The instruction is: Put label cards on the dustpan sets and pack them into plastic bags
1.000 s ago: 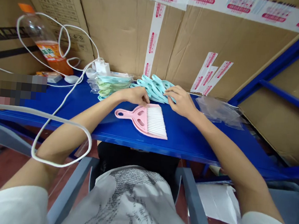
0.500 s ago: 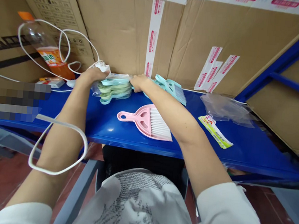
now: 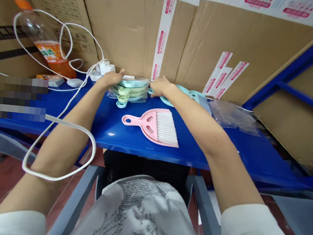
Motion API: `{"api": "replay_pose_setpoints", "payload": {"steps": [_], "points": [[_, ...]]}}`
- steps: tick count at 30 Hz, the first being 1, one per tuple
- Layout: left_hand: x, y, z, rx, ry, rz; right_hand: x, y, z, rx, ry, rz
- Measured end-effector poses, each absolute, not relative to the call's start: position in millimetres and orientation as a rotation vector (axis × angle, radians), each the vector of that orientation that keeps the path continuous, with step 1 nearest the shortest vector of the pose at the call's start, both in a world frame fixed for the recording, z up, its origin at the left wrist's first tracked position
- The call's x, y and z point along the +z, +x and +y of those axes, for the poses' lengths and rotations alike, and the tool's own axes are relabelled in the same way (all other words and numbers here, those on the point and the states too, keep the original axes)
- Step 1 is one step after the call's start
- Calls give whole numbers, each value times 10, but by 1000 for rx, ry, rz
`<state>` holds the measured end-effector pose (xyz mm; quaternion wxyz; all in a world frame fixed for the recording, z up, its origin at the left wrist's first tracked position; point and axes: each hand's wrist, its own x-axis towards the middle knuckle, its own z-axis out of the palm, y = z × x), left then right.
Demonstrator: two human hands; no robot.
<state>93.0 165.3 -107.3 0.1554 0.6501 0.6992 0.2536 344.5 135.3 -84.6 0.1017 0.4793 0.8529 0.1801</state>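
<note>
My left hand (image 3: 112, 79) rests against the left end of a stack of dustpan sets (image 3: 133, 89) in clear plastic, light blue and green. Its thumb is raised and apart; the other fingers are partly hidden. Just right of the stack, my right hand (image 3: 161, 87) is closed over the handle of a light blue dustpan (image 3: 194, 95), whose brush bristles show beyond my forearm. Nearer to me lies a pink dustpan (image 3: 142, 123) with a white-bristled brush (image 3: 166, 127) nested in it, its handle pointing left. Neither hand touches the pink set.
A blue table (image 3: 111, 131) stands against cardboard (image 3: 126, 29). At left are an orange drink bottle (image 3: 53, 54), a white mouse (image 3: 74, 82) and a white charger (image 3: 106, 67). A white cable (image 3: 56, 178) loops over my left forearm. Clear plastic bags (image 3: 232, 115) lie at right.
Both hands have moved right, and the packaged stack and the light blue dustpan have shifted right with them. My right forearm now covers the spot where a yellow-green card lay.
</note>
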Motion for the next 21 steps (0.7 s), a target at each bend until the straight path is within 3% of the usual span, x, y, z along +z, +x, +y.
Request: {"api": "replay_pose_setpoints", "payload": {"steps": [9, 15, 21], "points": [[-1125, 1202, 1589, 802, 1825, 2086, -754, 3587, 934, 615, 1424, 2692], [-1210, 1336, 1620, 883, 1847, 1990, -719, 3688, 510, 421, 1840, 2922], [-1167, 1392, 1527, 810, 1896, 1991, -945, 3658, 328, 115, 1630, 2939]]}}
